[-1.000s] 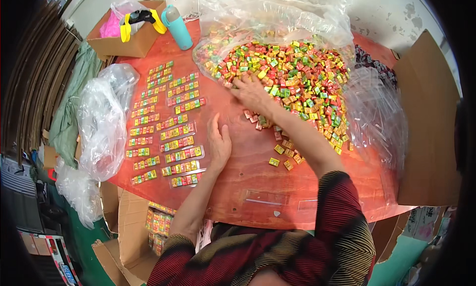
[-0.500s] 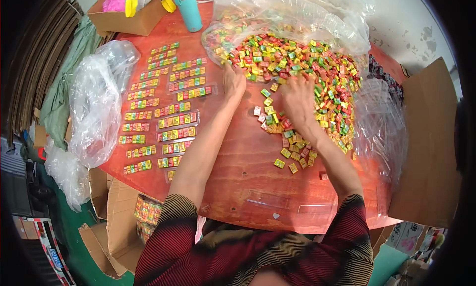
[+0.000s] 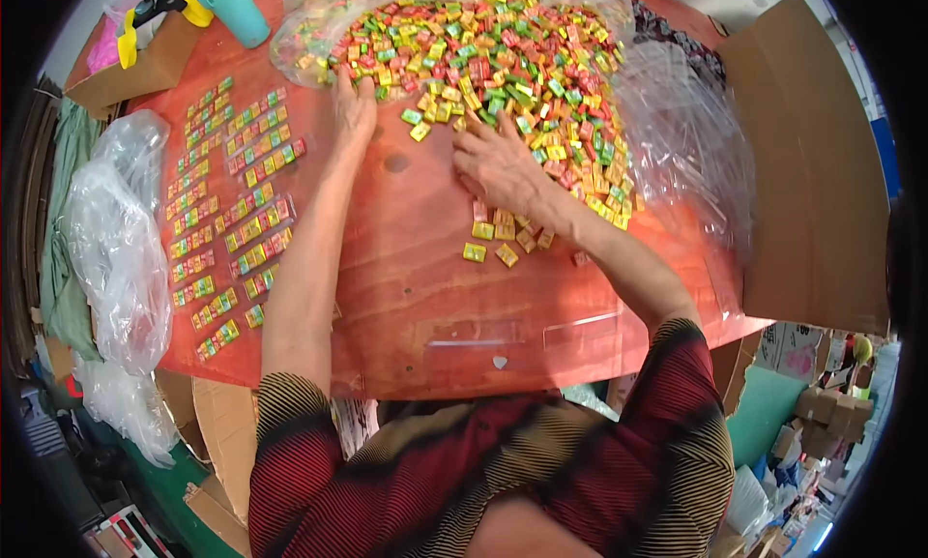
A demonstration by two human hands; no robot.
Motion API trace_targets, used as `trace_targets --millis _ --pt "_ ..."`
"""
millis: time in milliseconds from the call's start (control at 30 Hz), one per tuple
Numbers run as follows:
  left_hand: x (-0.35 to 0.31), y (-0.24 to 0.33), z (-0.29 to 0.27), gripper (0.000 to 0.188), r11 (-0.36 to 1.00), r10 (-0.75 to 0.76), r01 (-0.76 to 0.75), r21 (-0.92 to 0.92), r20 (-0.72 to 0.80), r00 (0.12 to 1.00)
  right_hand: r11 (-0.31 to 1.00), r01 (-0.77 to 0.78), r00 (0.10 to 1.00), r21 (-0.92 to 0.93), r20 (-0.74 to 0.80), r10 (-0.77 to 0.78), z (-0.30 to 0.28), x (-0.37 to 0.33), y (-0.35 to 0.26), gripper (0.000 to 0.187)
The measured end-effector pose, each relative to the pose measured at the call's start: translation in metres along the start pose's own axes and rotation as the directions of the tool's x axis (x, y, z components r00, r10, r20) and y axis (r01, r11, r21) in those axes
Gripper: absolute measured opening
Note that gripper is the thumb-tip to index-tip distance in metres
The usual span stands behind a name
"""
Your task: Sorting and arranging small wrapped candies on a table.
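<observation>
A large heap of small wrapped blocks, candy-like, in yellow, red, green and orange (image 3: 551, 74) spills from a clear plastic bag (image 3: 304, 50) at the far side of the red table. Upright at the heap's left edge is my left hand (image 3: 355, 111), fingers stretched out against the nearest blocks. My right hand (image 3: 495, 163) lies over the heap's near edge, fingers apart and touching blocks; what lies under its palm is hidden. Rows of the same blocks (image 3: 256, 227) stand to the left, some in clear trays. A few loose blocks (image 3: 505, 231) are below my right wrist.
Clear plastic sleeves (image 3: 681, 142) and an upright cardboard flap (image 3: 817, 171) border the right side. Crumpled clear bags (image 3: 121, 239) hang at the left edge. A turquoise bottle (image 3: 235, 14) and an open carton (image 3: 145, 70) stand at the far left. Clear trays (image 3: 580, 331) lie near the front edge.
The view has shifted, so the table sits differently in the picture. My right hand has moved toward me and left over the near blocks, with its fingers more spread. The left stays at the heap's edge.
</observation>
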State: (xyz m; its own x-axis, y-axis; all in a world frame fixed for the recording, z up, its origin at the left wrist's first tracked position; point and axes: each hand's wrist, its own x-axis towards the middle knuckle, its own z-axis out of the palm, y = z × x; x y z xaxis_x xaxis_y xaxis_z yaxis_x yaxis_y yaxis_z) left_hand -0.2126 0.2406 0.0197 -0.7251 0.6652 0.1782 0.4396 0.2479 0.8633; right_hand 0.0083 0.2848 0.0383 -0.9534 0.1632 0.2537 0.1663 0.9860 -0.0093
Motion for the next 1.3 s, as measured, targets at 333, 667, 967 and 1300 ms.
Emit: trace_targets --millis 333,667,967,1300 --pt "-0.197 0.054 -0.018 0.041 0.903 0.382 -0.420 0.090 0.278 0.881 0.965 -0.230 0.970 -0.124 -0.115 0.216 -0.015 -0.054 -0.006 0.028" --pt "-0.277 0.034 -0.027 0.035 0.773 0.448 -0.593 0.226 0.468 0.762 0.859 -0.437 0.875 0.267 -0.098 0.475 -0.056 -0.163 -0.110 0.031" --pt "-0.275 0.050 -0.020 0.034 0.673 0.603 -0.722 0.162 0.445 0.662 0.805 -0.590 0.790 0.060 -0.160 0.591 -0.047 -0.222 -0.098 0.023" --pt "-0.215 0.041 0.010 0.028 0.774 0.492 -0.587 0.237 0.359 0.793 0.758 -0.537 0.736 0.371 -0.234 0.635 -0.014 -0.116 -0.091 0.018"
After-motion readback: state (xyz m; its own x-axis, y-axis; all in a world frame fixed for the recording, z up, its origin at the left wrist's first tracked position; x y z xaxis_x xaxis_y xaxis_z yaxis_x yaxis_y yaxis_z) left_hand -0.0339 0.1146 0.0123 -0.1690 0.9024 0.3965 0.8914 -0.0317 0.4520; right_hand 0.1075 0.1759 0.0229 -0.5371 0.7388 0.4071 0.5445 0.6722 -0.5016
